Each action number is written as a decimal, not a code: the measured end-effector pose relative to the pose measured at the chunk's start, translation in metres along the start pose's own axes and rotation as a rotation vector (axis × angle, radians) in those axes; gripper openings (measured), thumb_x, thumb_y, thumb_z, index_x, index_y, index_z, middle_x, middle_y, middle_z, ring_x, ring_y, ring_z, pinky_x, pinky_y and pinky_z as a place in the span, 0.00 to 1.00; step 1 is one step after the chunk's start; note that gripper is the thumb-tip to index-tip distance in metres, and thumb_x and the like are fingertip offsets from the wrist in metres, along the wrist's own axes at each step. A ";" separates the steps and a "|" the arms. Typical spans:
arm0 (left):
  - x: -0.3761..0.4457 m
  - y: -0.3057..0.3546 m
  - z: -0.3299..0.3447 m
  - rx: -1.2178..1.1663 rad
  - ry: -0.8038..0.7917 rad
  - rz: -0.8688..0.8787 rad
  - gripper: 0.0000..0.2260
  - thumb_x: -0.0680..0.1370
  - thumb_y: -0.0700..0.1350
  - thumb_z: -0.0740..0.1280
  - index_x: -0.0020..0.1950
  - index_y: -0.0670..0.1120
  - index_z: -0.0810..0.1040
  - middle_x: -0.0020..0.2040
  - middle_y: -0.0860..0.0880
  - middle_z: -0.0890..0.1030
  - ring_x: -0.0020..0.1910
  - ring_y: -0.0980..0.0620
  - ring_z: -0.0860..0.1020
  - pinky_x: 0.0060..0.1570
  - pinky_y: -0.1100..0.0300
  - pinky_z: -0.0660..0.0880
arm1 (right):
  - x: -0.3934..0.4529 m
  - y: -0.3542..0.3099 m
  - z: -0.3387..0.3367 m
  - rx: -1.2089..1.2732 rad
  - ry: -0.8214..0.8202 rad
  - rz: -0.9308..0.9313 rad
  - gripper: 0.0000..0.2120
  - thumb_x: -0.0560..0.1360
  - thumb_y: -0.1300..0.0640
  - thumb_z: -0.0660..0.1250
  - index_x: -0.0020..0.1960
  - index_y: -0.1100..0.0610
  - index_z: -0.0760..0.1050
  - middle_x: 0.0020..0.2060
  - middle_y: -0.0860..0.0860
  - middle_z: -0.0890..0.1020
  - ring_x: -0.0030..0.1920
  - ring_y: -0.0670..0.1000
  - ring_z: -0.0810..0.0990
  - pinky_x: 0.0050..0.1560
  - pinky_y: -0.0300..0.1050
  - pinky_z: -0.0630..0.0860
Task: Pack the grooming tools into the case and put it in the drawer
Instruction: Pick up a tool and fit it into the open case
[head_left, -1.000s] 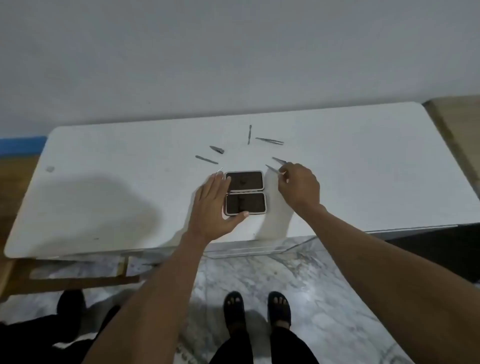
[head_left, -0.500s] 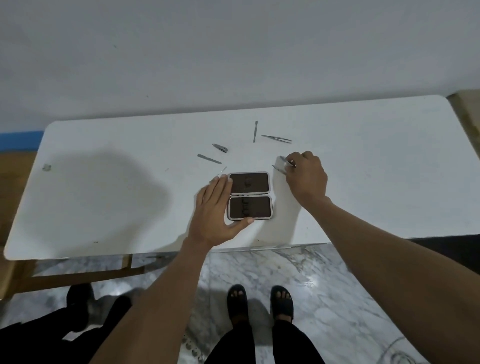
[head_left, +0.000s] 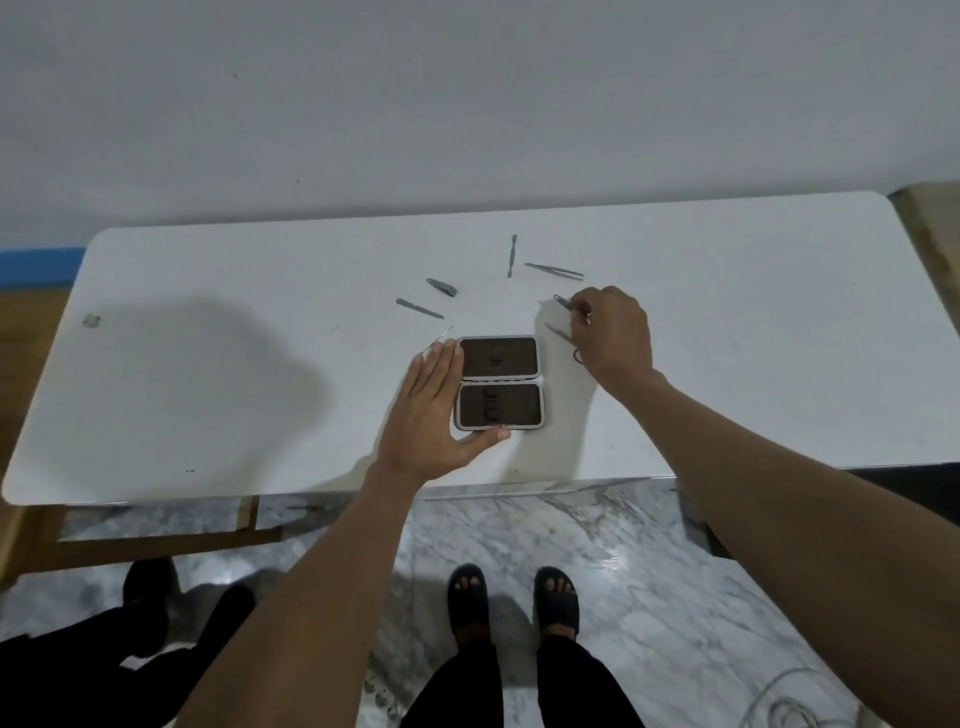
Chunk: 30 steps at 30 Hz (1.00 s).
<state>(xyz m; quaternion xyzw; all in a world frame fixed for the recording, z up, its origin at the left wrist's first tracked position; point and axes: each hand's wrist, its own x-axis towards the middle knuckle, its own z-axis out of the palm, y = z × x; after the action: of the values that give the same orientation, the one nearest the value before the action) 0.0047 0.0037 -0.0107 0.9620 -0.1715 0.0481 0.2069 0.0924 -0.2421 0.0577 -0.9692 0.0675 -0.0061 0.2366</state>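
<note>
Head view: case (head_left: 498, 383) lies open and flat on the white table (head_left: 208, 364), near its front edge, both dark-lined halves facing up, one behind the other. Left hand (head_left: 435, 410) lies flat against the case's left side, fingers extended and together, thumb hooked along the near edge; it grips nothing. Right hand (head_left: 613, 332) is to the right of the case, fingers curled and pinched on a small metal tool (head_left: 563, 302) whose looped end sticks out to the left; a second thin tool (head_left: 558, 332) shows just under the hand, contact unclear. Loose on the table behind the case: nail clipper (head_left: 442, 287), nail file (head_left: 418, 308), thin pick (head_left: 439, 340) by the left fingertips, double-ended pusher (head_left: 512, 255), tweezers (head_left: 554, 270).
</note>
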 end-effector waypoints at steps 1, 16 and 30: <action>0.000 0.000 0.000 0.000 0.001 0.002 0.51 0.75 0.76 0.61 0.83 0.38 0.58 0.84 0.43 0.59 0.84 0.47 0.54 0.81 0.42 0.57 | -0.002 -0.002 -0.002 0.005 -0.004 -0.027 0.10 0.78 0.61 0.62 0.51 0.59 0.82 0.44 0.58 0.81 0.45 0.59 0.78 0.45 0.51 0.76; -0.001 -0.001 0.001 0.009 -0.002 0.023 0.54 0.74 0.79 0.55 0.82 0.35 0.59 0.82 0.39 0.61 0.83 0.44 0.57 0.82 0.46 0.54 | -0.076 -0.023 -0.007 -0.028 -0.255 -0.325 0.12 0.80 0.63 0.61 0.57 0.59 0.82 0.52 0.57 0.83 0.52 0.58 0.81 0.54 0.50 0.75; -0.002 -0.004 0.004 0.019 -0.012 0.013 0.53 0.73 0.77 0.57 0.81 0.35 0.59 0.82 0.39 0.62 0.83 0.43 0.58 0.82 0.45 0.54 | -0.107 -0.027 0.019 -0.119 -0.217 -0.378 0.11 0.77 0.65 0.65 0.57 0.59 0.82 0.50 0.58 0.83 0.50 0.60 0.78 0.45 0.54 0.77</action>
<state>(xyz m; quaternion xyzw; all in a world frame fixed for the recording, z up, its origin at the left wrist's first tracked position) 0.0047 0.0058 -0.0166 0.9630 -0.1787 0.0452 0.1964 -0.0093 -0.1949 0.0551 -0.9719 -0.1408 0.0582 0.1796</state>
